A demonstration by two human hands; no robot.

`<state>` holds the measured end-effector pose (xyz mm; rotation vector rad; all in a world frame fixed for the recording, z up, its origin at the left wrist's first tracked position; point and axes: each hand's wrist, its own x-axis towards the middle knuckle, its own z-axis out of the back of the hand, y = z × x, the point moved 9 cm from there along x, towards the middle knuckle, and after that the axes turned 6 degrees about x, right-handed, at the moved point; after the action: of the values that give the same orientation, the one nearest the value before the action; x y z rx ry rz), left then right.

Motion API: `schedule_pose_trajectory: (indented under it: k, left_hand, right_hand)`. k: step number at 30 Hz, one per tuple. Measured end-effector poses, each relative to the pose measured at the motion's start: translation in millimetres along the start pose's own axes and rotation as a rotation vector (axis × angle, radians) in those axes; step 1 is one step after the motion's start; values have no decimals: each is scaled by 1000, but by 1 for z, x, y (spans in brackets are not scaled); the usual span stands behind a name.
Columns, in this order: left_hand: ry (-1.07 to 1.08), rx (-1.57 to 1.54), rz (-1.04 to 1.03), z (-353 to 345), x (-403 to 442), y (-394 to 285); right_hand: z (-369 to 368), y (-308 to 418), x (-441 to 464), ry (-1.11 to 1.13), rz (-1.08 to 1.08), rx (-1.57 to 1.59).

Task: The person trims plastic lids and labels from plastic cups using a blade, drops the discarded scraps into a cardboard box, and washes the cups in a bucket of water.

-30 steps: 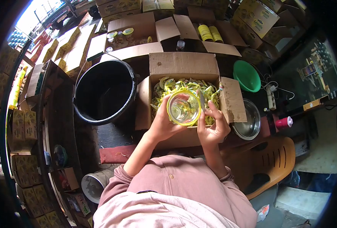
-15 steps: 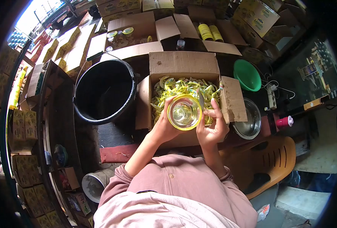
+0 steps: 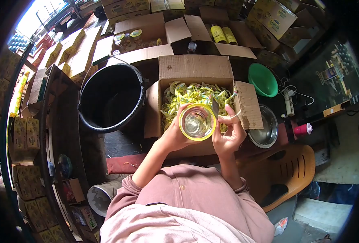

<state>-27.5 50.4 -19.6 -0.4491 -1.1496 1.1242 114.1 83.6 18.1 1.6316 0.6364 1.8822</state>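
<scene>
Over the black worktop (image 3: pixel 124 146), left fingers (image 3: pixel 182 111) grasp a clear, round, yellow-rimmed jar (image 3: pixel 197 121); right fingers (image 3: pixel 216 133) pinch a thin grey blade (image 3: pixel 215 107); a slip could nick skin.

Daylight glares upper left (corners curve into black).

Pretty crowded dark flat tabletop (image 3: pixel 116 146) here, with a worn reddish strip (image 3: pixel 124 164) along its near edge. Mid-frame there's an open brown cardboard box (image 3: pixel 195 67), and left of centre a big round black plastic bucket (image 3: pixel 96 101), base hidden. Right of centre: a round green plastic bowl (image 3: pixel 262 79) and a shiny round basin (image 3: pixel 273 131), can't tell what material.
</scene>
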Motion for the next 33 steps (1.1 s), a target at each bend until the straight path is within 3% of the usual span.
schedule_pose_trajectory:
  k: [3,6,9,15,21,24,27,30,31,33]
  left_hand:
    - [74,-102,-15,-2,3,2]
    - [-9,-135,21,7,7,1]
    - [-35,-381,130,2,3,13]
    - [93,-263,92,-4,1,13]
    - [171,-319,90,-5,1,13]
    - [155,-504,136,-3,-1,15]
    - [246,-393,108,-5,0,16]
    - [275,-501,129,-16,-2,15]
    - [241,-373,18,-13,1,11]
    - [253,-448,18,-16,5,4]
  right_hand:
    - [0,-3,1,18,13,12]
    - [1,-3,-3,-21,-107,92]
    - [1,-1,-5,-11,-76,49]
    - [0,1,-1,18,-44,-5]
    - [-3,1,0,50,-41,-1]
    - [-3,2,2,69,-37,-11]
    - [-3,0,0,73,-55,-28]
    - [-5,-1,2,77,-73,-26]
    - [-5,-1,3,71,-78,-10]
    - [-4,-2,3,58,-88,21]
